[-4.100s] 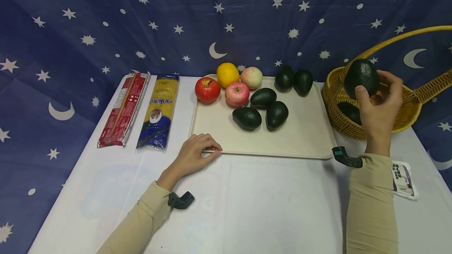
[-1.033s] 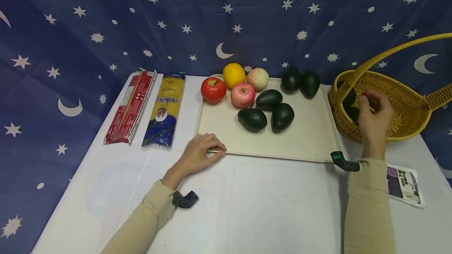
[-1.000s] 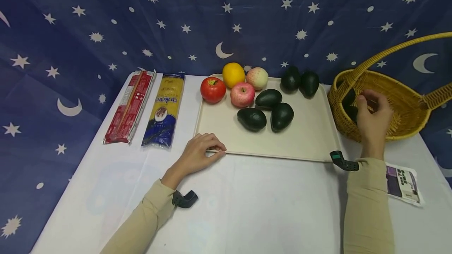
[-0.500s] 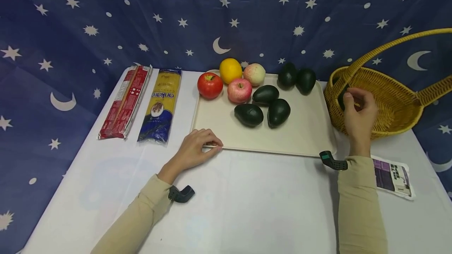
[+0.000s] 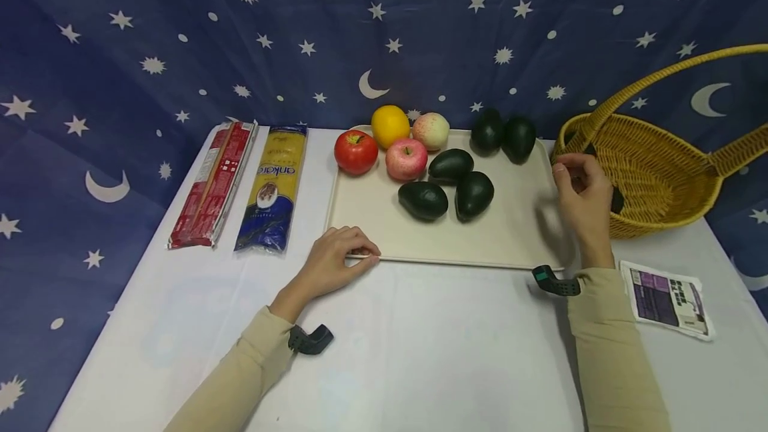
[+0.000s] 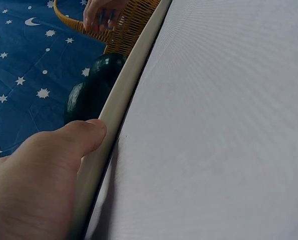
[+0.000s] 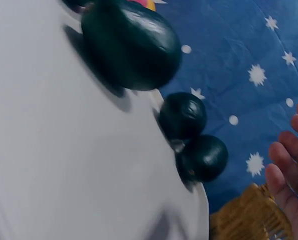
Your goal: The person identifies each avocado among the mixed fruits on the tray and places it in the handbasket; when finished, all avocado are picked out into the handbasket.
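My left hand [image 5: 336, 255] holds the near-left edge of the beige tray [image 5: 510, 239], its thumb lying along the rim in the left wrist view. Nothing is in my right hand [image 5: 587, 202], which hovers with loosely bent fingers between the tray's right side and the wicker basket [image 5: 654, 172]. Dark green avocados, such as this one [image 5: 423, 201], lie on the tray, with a pair [image 5: 519, 140] at its back right corner. Inside the basket, a dark avocado [image 5: 617, 201] is mostly hidden behind my right hand. The right wrist view shows the tray's avocados [image 7: 131, 47] close up.
A tomato [image 5: 357, 152], an orange [image 5: 390, 127], a pink apple [image 5: 407, 159] and a pale peach [image 5: 431, 131] sit at the tray's back left. A red packet [image 5: 213, 185] and a blue-yellow pasta packet [image 5: 272, 189] lie left. A white-purple pouch [image 5: 666, 300] lies right.
An avocado held over the basket at first is no longer in my right hand. That hand has since moved left, out of the basket towards the tray. My left hand keeps its place.
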